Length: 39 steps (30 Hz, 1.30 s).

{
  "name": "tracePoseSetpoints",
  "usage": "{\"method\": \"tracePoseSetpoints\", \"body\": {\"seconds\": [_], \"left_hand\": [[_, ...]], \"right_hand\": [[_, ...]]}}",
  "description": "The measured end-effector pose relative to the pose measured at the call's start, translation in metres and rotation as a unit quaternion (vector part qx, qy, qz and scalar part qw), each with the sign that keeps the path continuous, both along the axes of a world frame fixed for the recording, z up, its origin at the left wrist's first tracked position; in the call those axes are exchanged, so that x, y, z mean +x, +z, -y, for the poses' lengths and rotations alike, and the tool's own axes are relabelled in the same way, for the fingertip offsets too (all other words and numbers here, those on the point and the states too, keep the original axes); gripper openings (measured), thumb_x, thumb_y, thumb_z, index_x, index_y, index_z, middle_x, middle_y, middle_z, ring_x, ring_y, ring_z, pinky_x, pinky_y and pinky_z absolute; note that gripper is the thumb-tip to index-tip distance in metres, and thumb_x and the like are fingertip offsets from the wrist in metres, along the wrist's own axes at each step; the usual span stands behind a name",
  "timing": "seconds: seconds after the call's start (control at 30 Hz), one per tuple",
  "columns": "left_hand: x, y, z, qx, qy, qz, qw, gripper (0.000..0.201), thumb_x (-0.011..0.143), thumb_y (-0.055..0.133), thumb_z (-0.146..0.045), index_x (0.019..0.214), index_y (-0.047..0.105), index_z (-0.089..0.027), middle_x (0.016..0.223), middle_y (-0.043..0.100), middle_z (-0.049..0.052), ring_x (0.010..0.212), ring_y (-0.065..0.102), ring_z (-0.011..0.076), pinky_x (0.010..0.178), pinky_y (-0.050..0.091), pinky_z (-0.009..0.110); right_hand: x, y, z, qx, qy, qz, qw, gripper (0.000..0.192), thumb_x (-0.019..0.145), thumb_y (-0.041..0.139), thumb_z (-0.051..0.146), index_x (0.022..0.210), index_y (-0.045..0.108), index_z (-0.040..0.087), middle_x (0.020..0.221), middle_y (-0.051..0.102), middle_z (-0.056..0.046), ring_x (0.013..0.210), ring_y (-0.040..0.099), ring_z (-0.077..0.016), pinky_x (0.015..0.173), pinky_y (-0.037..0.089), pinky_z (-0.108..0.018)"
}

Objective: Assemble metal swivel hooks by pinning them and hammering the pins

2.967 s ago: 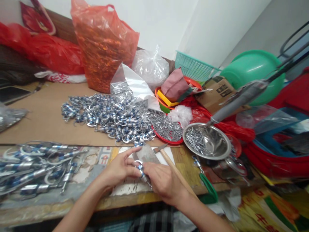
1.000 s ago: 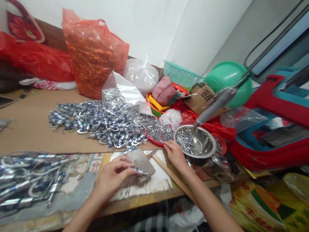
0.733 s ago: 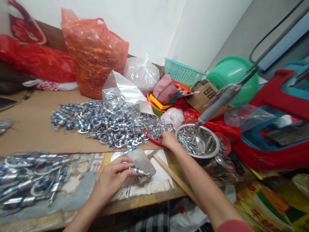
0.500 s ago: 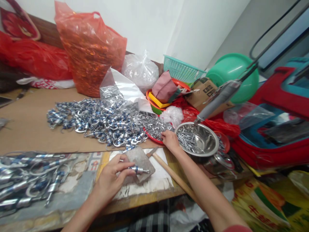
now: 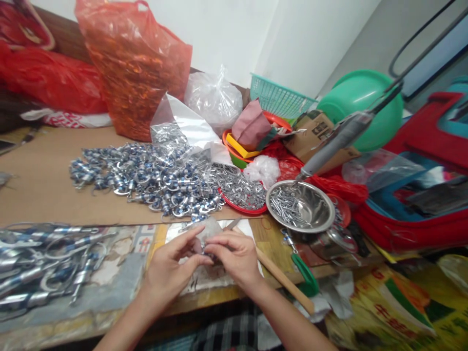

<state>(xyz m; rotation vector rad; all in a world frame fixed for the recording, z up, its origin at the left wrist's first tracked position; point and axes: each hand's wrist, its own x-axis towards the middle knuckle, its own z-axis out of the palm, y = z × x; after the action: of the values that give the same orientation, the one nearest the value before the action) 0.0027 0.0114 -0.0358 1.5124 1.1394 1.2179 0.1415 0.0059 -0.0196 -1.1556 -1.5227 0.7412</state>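
My left hand [image 5: 170, 268] is closed, thumb and fingers pinching a small blue-banded metal fitting that is now mostly covered by the fingers. Fingertips of my right hand [image 5: 237, 256] meet it from the other side, pinched together; what they hold is too small and hidden to name. Both hands are over a grey block [image 5: 212, 225], partly hidden, which lies on white paper. Close to my right hand lies a hammer [image 5: 283, 278] with a wooden handle, its head partly hidden. Farther back, a red plate [image 5: 252, 212] bears a heap of small silver metal pieces.
A steel bowl [image 5: 321, 226] of metal pins stands right of the plate, below a hanging grey tool [image 5: 336, 139]. Behind and left spreads a pile of blue-banded fittings [image 5: 146, 178]; more fittings [image 5: 47, 268] lie front left. A green-handled item [image 5: 305, 278] rests at the table edge.
My right hand has left the small pieces on the red plate and come back to my left hand. The fingertips of both hands now meet at the fitting. The view has shifted slightly.
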Motion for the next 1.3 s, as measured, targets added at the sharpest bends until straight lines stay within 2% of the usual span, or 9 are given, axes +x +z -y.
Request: {"method": "tracePoseSetpoints", "body": {"seconds": [0.17, 0.3, 0.43, 0.63, 0.73, 0.87, 1.1, 1.2, 1.3], "left_hand": [[-0.004, 0.004, 0.003, 0.034, 0.013, -0.049, 0.998, 0.030, 0.060, 0.066, -0.015, 0.090, 0.069, -0.013, 0.062, 0.065, 0.001, 0.055, 0.058, 0.0125, 0.055, 0.048, 0.022], [-0.004, 0.008, 0.005, 0.036, -0.030, -0.054, 0.997, 0.012, 0.064, 0.063, -0.015, 0.069, 0.073, -0.017, 0.065, 0.068, 0.004, 0.061, 0.062, 0.0149, 0.057, 0.048, 0.022], [-0.004, 0.013, 0.007, -0.004, -0.034, -0.026, 0.999, 0.010, 0.062, 0.065, -0.015, 0.065, 0.074, -0.020, 0.063, 0.068, 0.003, 0.060, 0.062, 0.0150, 0.055, 0.048, 0.022], [-0.007, 0.017, 0.009, -0.076, 0.022, 0.044, 0.996, 0.007, 0.052, 0.073, -0.016, 0.055, 0.073, -0.022, 0.062, 0.069, 0.001, 0.062, 0.062, 0.0155, 0.058, 0.049, 0.022], [-0.008, 0.018, 0.008, -0.087, 0.021, 0.027, 0.996, 0.005, 0.052, 0.073, -0.019, 0.056, 0.073, -0.021, 0.062, 0.069, 0.001, 0.061, 0.063, 0.0163, 0.059, 0.050, 0.024], [-0.010, 0.023, 0.005, -0.077, -0.026, -0.027, 0.996, 0.003, 0.056, 0.070, -0.021, 0.057, 0.072, -0.022, 0.062, 0.070, 0.001, 0.060, 0.062, 0.0167, 0.057, 0.049, 0.025], [-0.010, 0.026, 0.003, -0.002, -0.057, -0.105, 0.993, 0.011, 0.062, 0.063, -0.020, 0.051, 0.069, -0.019, 0.055, 0.062, 0.001, 0.055, 0.058, 0.0148, 0.053, 0.045, 0.024], [-0.010, 0.024, 0.003, 0.036, -0.056, -0.104, 0.992, 0.012, 0.063, 0.062, -0.019, 0.053, 0.068, -0.020, 0.065, 0.063, 0.002, 0.064, 0.059, 0.0156, 0.060, 0.046, 0.024], [-0.010, 0.023, 0.004, 0.016, -0.072, -0.085, 0.994, 0.012, 0.064, 0.062, -0.021, 0.053, 0.068, -0.020, 0.074, 0.067, 0.003, 0.073, 0.062, 0.0173, 0.070, 0.047, 0.026]], "right_hand": [[-0.001, -0.006, 0.003, -0.021, 0.002, -0.067, 0.998, 0.015, 0.063, 0.066, 0.009, 0.067, 0.071, 0.023, 0.064, 0.069, 0.001, 0.059, 0.063, -0.0135, 0.058, 0.050, -0.022], [0.002, -0.010, 0.005, 0.070, 0.048, -0.070, 0.994, 0.017, 0.066, 0.065, 0.008, 0.071, 0.071, 0.023, 0.067, 0.070, -0.001, 0.064, 0.064, -0.0144, 0.063, 0.052, -0.025], [0.008, -0.009, 0.009, 0.185, 0.076, 0.022, 0.980, 0.021, 0.074, 0.057, 0.009, 0.085, 0.068, 0.023, 0.075, 0.070, -0.003, 0.072, 0.064, -0.0158, 0.068, 0.052, -0.029], [0.024, -0.011, 0.019, 0.198, 0.040, 0.128, 0.971, 0.035, 0.070, 0.065, 0.015, 0.103, 0.058, 0.022, 0.087, 0.065, -0.006, 0.081, 0.061, -0.0177, 0.072, 0.051, -0.030], [0.031, -0.014, 0.021, 0.238, 0.081, 0.190, 0.949, 0.034, 0.076, 0.053, 0.006, 0.105, 0.057, 0.023, 0.092, 0.064, -0.006, 0.084, 0.060, -0.0151, 0.071, 0.051, -0.027], [0.035, -0.011, 0.021, 0.287, 0.116, 0.260, 0.915, 0.031, 0.080, 0.047, 0.006, 0.105, 0.058, 0.021, 0.096, 0.064, -0.009, 0.087, 0.060, -0.0156, 0.068, 0.050, -0.027], [0.035, 0.000, 0.018, 0.296, 0.128, 0.293, 0.900, 0.023, 0.083, 0.044, 0.010, 0.094, 0.063, 0.015, 0.091, 0.067, -0.012, 0.081, 0.061, -0.0164, 0.063, 0.050, -0.027], [0.036, -0.002, 0.020, 0.264, 0.119, 0.288, 0.913, 0.025, 0.081, 0.045, 0.009, 0.094, 0.065, 0.018, 0.091, 0.067, -0.009, 0.080, 0.062, -0.0153, 0.064, 0.050, -0.026], [0.035, -0.004, 0.022, 0.228, 0.110, 0.249, 0.935, 0.028, 0.080, 0.046, 0.008, 0.096, 0.065, 0.022, 0.092, 0.067, -0.007, 0.081, 0.063, -0.0143, 0.066, 0.051, -0.025]]}}
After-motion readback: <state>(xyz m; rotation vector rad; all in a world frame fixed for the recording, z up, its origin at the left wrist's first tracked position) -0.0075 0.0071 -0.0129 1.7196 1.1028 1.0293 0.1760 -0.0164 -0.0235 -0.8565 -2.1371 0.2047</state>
